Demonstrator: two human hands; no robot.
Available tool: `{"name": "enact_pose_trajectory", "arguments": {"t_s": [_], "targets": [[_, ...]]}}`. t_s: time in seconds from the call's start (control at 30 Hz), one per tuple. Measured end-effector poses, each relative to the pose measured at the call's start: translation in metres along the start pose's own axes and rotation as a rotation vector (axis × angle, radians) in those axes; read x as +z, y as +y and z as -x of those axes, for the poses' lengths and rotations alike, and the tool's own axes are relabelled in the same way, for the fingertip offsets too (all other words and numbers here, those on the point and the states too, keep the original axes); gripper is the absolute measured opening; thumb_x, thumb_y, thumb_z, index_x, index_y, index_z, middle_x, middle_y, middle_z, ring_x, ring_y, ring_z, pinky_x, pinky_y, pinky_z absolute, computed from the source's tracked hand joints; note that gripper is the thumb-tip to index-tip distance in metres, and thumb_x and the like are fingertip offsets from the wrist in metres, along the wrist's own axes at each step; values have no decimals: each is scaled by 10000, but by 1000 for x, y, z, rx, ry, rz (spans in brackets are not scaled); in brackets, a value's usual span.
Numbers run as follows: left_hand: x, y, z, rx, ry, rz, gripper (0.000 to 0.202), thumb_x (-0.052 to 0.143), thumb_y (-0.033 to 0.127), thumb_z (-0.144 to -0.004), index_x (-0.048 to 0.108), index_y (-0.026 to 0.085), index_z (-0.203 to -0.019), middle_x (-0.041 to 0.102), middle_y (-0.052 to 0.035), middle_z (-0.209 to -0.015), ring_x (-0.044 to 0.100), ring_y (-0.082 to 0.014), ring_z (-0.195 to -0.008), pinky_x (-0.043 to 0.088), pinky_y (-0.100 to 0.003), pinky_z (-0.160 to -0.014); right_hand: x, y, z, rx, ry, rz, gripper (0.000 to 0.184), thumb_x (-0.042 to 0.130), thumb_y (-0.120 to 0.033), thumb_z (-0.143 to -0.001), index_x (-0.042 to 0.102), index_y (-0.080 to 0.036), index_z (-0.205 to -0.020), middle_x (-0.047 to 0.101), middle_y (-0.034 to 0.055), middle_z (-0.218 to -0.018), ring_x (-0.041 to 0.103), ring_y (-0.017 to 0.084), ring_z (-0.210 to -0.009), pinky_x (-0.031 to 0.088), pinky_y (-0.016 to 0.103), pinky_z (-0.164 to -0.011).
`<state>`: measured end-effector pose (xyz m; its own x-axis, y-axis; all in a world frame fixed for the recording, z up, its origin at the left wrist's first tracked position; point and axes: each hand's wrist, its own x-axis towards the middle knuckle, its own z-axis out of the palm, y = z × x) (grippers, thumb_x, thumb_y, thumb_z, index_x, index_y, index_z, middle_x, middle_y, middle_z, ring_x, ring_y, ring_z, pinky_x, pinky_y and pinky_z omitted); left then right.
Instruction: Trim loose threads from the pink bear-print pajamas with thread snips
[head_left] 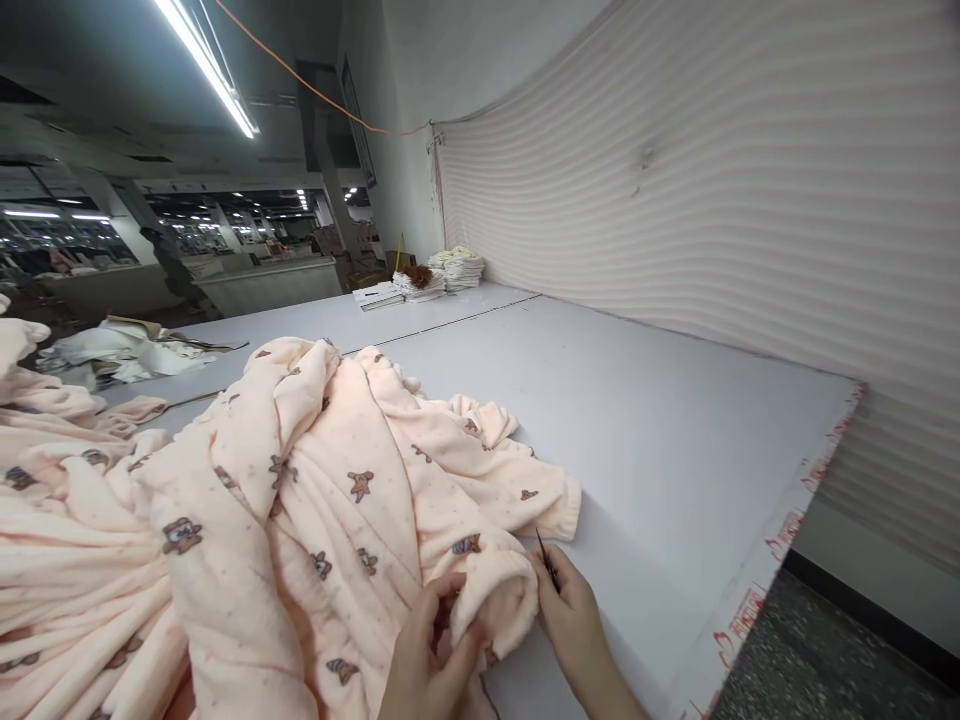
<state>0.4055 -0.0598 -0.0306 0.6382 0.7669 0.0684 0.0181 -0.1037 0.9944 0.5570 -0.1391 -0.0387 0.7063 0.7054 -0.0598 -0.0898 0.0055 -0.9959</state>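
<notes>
A pale pink fleece garment (pixel 382 500) printed with small brown bears lies bunched across the table. My left hand (pixel 431 650) pinches the fluffy edge of its cuff (pixel 502 610), whose round opening faces me. On the other side of that cuff, my right hand (pixel 574 620) is closed around a small dark pair of thread snips (pixel 547 562), the thin point sticking up past the fingers. The rest of the snips is hidden in the palm. Another sleeve end (pixel 564 505) lies flat just beyond the right hand.
More of the pink fleece (pixel 67 560) is heaped at the left. White fabric scraps (pixel 127 350) lie behind it on the grey table (pixel 637 440). Folded white stacks (pixel 456 270) stand at the far end. A striped fabric sheet (pixel 675 180) hangs along the right side.
</notes>
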Motion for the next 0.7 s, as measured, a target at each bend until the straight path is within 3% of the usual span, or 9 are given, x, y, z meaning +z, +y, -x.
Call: {"name": "enact_pose_trajectory", "arguments": {"t_s": [0.07, 0.23, 0.37, 0.47, 0.57, 0.7], "targets": [[-1, 5, -1, -47, 1, 97, 369, 686, 386, -734, 635, 189, -1042, 652, -87, -1095, 568, -256, -1069, 431, -340, -939, -1, -2, -1, -69, 33, 84, 349, 549, -526, -815, 530, -197, -701, 560, -7, -684, 486, 165, -688, 388, 247, -629], [-7, 24, -6, -368, -75, 300, 363, 613, 499, -785, 709, 152, -834, 673, -28, -727, 613, -221, -790, 483, -314, -742, -5, -21, 9, -164, 23, 216, 246, 569, -426, -837, 500, -212, -736, 513, -22, -686, 477, 158, -679, 379, 242, -642], [-9, 30, -9, -396, -52, 344, 330, 651, 487, -762, 688, 159, -779, 673, -14, -745, 615, -202, -803, 468, -304, -792, -6, -46, 31, -195, -161, 185, 186, 562, -401, -846, 509, -226, -877, 538, -22, -754, 545, 148, -699, 431, 220, -640], [-6, 32, -8, -422, -82, 482, 315, 653, 470, -765, 674, 155, -764, 670, -17, -722, 617, -188, -754, 474, -308, -780, -5, -57, 40, -185, -295, 315, 204, 659, -355, -770, 582, -240, -920, 617, -15, -799, 608, 160, -714, 460, 223, -646], [-5, 36, -7, -472, -114, 560, 344, 663, 475, -741, 689, 142, -827, 703, -50, -778, 638, -214, -778, 480, -344, -803, -5, -58, 38, -278, -310, 537, 225, 646, -275, -788, 630, -274, -1012, 658, 10, -947, 638, 186, -848, 482, 248, -744], [-7, 39, -7, -444, -122, 554, 342, 661, 442, -752, 700, 117, -847, 721, -93, -876, 646, -246, -885, 462, -369, -872, -9, -51, 33, -545, -267, 820, 302, 535, -206, -871, 594, -289, -1155, 664, 42, -1052, 628, 217, -887, 468, 306, -753]]}}
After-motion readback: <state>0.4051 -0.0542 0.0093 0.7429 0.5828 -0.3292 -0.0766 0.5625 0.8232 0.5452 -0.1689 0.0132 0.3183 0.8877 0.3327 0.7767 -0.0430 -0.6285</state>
